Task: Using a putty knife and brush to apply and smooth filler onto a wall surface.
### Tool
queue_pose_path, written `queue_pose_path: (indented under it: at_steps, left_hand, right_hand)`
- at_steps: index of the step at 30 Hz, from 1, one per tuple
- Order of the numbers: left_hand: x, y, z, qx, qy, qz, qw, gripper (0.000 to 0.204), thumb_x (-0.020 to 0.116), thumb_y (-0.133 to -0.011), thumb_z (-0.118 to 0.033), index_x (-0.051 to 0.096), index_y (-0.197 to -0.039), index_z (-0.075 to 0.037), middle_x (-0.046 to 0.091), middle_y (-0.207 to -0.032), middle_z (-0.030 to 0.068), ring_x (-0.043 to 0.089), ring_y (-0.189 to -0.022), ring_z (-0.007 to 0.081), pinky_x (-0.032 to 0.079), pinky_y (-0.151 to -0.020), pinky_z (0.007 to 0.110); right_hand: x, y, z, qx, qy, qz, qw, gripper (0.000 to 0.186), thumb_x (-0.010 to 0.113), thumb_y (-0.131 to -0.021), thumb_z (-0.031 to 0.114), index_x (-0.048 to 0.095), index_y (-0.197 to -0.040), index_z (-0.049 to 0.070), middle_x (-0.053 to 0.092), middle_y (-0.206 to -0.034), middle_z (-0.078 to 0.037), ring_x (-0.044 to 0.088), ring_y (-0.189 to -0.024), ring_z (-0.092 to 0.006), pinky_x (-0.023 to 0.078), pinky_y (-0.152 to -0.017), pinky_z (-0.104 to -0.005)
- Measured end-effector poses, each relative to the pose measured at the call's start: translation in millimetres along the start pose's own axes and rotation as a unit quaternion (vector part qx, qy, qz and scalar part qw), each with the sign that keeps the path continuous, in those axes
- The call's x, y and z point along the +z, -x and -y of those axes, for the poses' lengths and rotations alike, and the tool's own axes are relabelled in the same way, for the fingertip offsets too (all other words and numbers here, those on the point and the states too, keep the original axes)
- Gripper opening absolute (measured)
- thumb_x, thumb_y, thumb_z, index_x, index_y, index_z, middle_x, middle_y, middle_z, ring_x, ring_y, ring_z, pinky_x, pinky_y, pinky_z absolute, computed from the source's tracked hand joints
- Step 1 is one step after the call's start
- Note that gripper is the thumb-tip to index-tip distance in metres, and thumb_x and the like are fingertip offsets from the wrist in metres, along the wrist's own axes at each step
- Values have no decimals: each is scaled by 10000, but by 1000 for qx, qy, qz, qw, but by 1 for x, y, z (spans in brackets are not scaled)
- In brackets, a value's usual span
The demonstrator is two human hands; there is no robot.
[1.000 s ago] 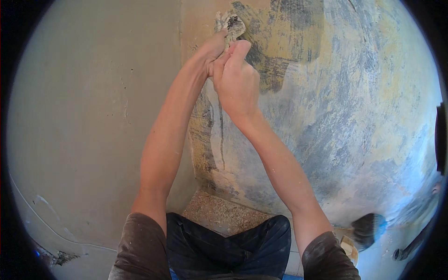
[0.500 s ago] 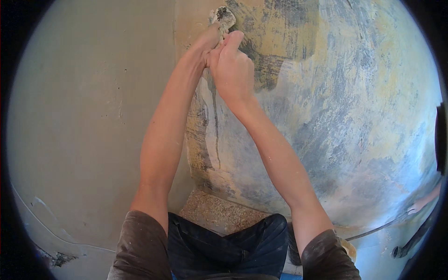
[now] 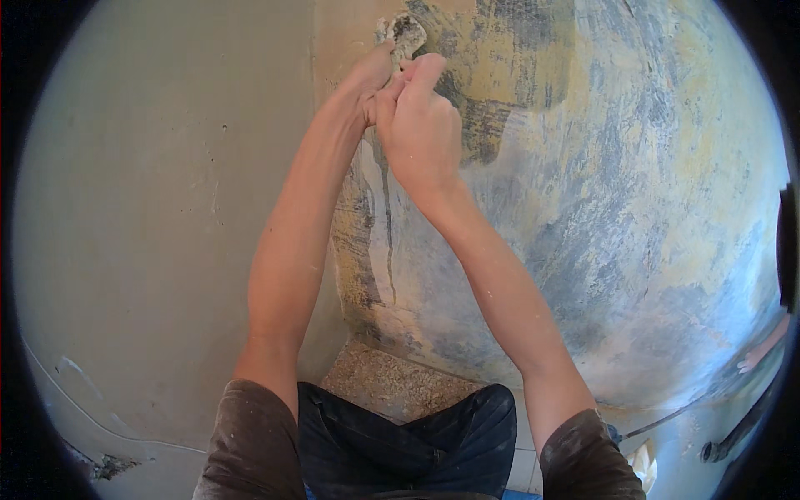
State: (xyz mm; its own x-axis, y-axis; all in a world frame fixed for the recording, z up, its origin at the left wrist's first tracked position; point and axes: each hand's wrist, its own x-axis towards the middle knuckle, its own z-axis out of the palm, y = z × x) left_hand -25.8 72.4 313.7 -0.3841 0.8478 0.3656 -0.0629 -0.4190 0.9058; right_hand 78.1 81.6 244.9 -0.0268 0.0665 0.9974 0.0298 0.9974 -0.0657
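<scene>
Both my hands are raised together at the corner where two walls meet. My right hand [image 3: 421, 125] is closed, fingers curled in, one digit pointing up; what it grips is hidden. Close beside it, my left hand [image 3: 373, 82] reaches up, its fingers partly covered by the right hand and seemingly closed. Just above the fingers is a whitish, crusted piece [image 3: 408, 33] with a dark middle, touching or very near the left fingertips. I cannot make out its kind. Behind the hands, the right wall [image 3: 575, 225] shows scraped grey, yellow and white patches, with a dark drip line.
The left wall [image 3: 167, 167] is smooth grey-beige with small pits. Crumbly debris [image 3: 392, 383] covers the floor in the corner in front of my knees. A thin cable [image 3: 108, 429] runs low at left. Another person's hand [image 3: 752, 358] shows at far right, near a dark pipe-like thing [image 3: 733, 437].
My right hand and the crusted piece have shifted slightly right. The left hand has hardly moved. At far right, the other person's hand has moved a little, away from the long thin rod.
</scene>
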Motion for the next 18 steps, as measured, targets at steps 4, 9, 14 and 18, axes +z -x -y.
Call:
queue_pose_path:
  at_steps: [4, 9, 14, 18]
  left_hand:
    - [11, 21, 5, 30, -20, -2, 999, 451, 277, -1057, -422, 506, -1103, -36, 592, -812, 47, 578, -670, 139, 561, -625, 314]
    - [-5, -4, 9, 56, -34, -9, 998, 470, 289, -1053, -424, 491, -1126, -6, 589, -804, 59, 569, -622, 142, 533, -531, 306]
    - [-11, -11, 15, -2, 48, 22, 999, 465, 329, -1038, -443, 460, -1112, -2, 573, -759, 68, 506, -480, 140, 445, -372, 293]
    - [0, -2, 17, -2, 43, -2, 999, 459, 332, -1039, -441, 456, -1103, -4, 566, -740, 68, 508, -486, 139, 452, -383, 299]
  right_hand:
    - [-6, 10, 5, 1, -6, -16, 1000, 218, 528, -943, 129, 372, -1036, 7, 621, -632, -211, 640, -586, -423, 501, -495, -501]
    - [-2, 4, 0, 11, 8, 32, 999, 291, 559, -914, 147, 360, -1023, -35, 628, -662, -225, 646, -585, -415, 513, -488, -484]
    - [-9, 8, 8, 15, -16, 14, 1000, 226, 531, -939, 125, 363, -1040, 15, 637, -698, -224, 646, -602, -425, 505, -497, -503]
    - [-9, 13, 1, 25, -21, 21, 999, 229, 536, -935, 114, 362, -1041, 11, 638, -706, -229, 644, -602, -428, 504, -499, -502]
